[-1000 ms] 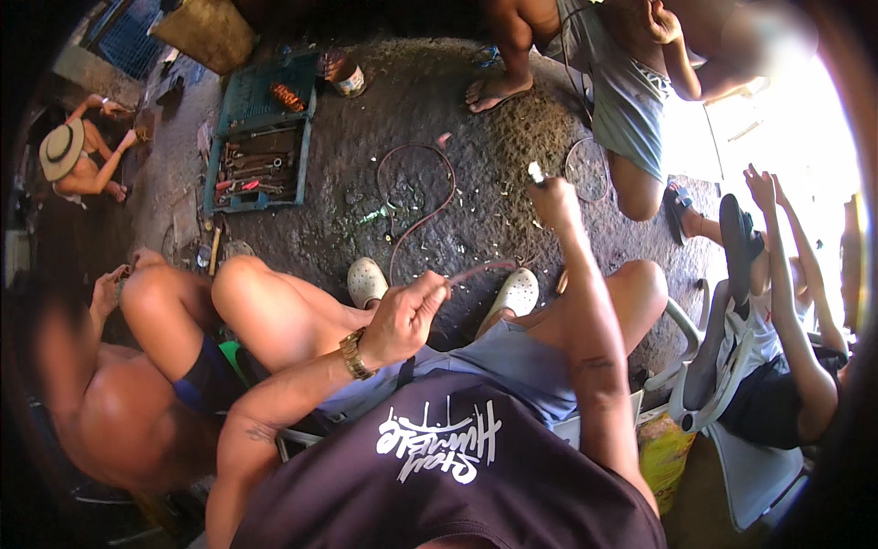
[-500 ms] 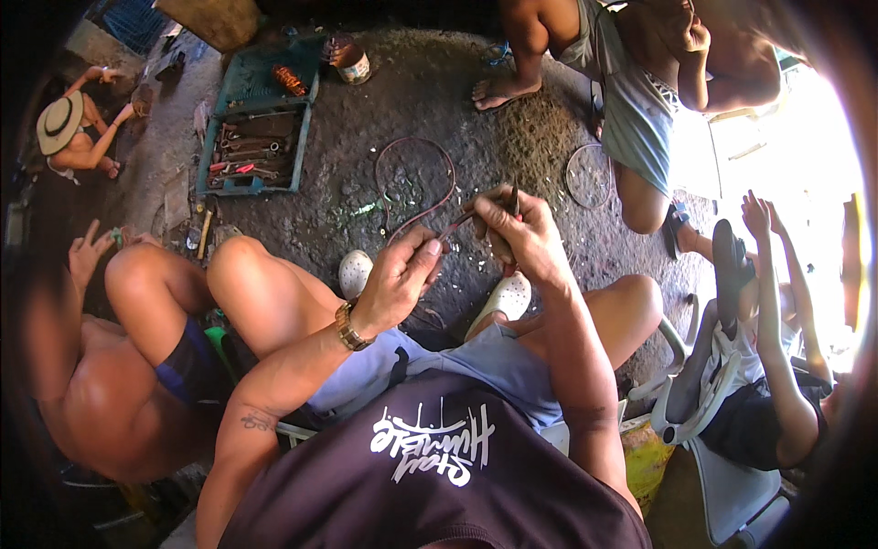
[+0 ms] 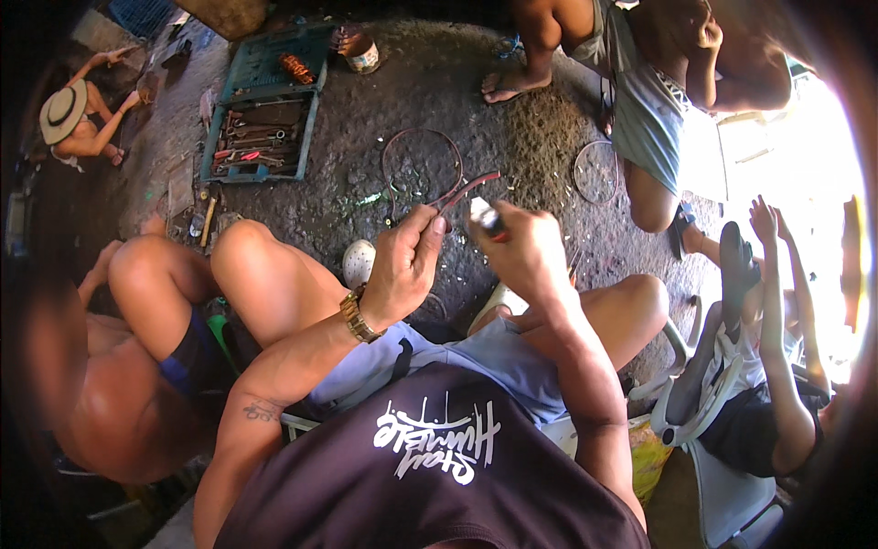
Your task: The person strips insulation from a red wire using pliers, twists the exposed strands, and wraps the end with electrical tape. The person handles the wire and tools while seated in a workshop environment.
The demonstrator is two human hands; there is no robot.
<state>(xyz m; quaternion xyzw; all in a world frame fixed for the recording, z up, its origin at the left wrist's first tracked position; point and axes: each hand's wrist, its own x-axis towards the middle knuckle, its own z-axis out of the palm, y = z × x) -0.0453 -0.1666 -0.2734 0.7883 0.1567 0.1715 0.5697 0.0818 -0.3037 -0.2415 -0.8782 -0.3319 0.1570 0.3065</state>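
Note:
My left hand (image 3: 407,256) pinches a reddish-brown cable (image 3: 477,182). Its short end sticks out past my fingertips toward the upper right, and a loop of it trails on the ground beyond. My right hand (image 3: 532,249) is wrapped round a red-and-black handled tool (image 3: 488,220), probably pliers. The tool's shiny metal head points up and left, close to the cable but apart from it. Glare and motion blur hide the shape of its jaws.
An open teal toolbox (image 3: 312,137) holds wrenches, with a coil of copper wire (image 3: 294,69) in its lid. Beyond it stands a paint bucket (image 3: 362,57). A hammer (image 3: 209,220) lies at left. Another wire loop (image 3: 595,172) rests right. Several people sit or squat around me.
My right hand has moved slightly right, away from the left, and turned the tool so its head points left. The cable's end now shows free above my left hand.

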